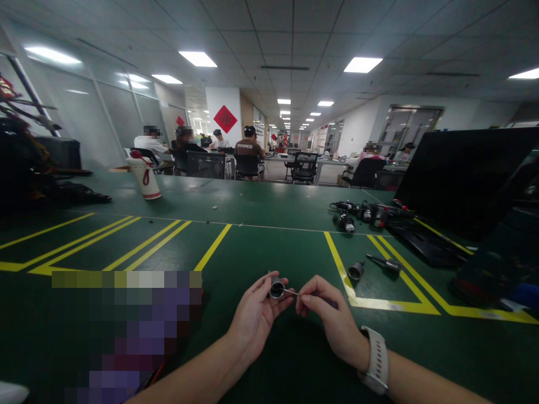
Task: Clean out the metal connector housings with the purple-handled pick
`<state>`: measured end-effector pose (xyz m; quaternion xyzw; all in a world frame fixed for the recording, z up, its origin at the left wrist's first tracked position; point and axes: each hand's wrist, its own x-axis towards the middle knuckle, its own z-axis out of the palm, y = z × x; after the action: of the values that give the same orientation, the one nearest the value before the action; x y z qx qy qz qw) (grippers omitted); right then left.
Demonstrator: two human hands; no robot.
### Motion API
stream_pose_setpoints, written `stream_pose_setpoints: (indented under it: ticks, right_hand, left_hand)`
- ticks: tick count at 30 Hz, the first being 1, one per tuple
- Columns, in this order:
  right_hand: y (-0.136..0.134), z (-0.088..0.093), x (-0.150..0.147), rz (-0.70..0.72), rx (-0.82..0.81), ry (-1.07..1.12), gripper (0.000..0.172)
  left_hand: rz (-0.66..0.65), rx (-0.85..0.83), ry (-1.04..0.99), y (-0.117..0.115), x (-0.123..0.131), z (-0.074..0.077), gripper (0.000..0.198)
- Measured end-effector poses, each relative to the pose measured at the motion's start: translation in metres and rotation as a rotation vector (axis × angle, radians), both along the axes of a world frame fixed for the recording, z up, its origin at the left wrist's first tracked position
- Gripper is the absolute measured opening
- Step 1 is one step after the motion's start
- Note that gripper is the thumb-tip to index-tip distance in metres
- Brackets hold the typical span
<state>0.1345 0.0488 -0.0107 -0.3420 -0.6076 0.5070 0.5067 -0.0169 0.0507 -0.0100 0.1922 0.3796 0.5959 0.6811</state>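
My left hand (259, 314) is wrapped round a small metal cylindrical part (277, 289), its open end facing me and dark inside. In my right hand (328, 314) is a thin metal tool (291, 292), pinched by its handle, which the fingers mostly hide. The tool's tip reaches into the mouth of the cylinder. To the right, within yellow tape lines, another metal cup-shaped part (356, 271) sits on the green table (269, 210). Beside it lies a metal part with a thin dark shaft (385, 263).
Several dark and metal parts with cables (347, 222) lie at the back right, near a large black screen (463, 179). A white bottle (144, 177) with a red lid stands at the back left. A pixelated area covers the left front. People sit at desks beyond.
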Motion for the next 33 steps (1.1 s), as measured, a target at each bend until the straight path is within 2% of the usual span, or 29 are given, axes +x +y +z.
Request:
stream_pose_setpoints:
  ticks: [6,22,33]
  right_hand:
    - [-0.0002,-0.0035,0.0008,-0.014,0.001,0.055,0.009]
    - [-0.0026,0.0008,0.0029,-0.005,0.009,0.003,0.009]
    - [-0.0046,-0.0001,0.0037,-0.050,0.070,-0.071,0.010]
  left_hand:
    - [-0.004,-0.001,0.008,-0.0005,0.0004,0.0020,0.016]
    - [-0.019,0.030,0.038,-0.0003,-0.0013,-0.0027,0.017]
    - [-0.040,0.024,0.041,-0.0035,0.0009,0.0038,0.018]
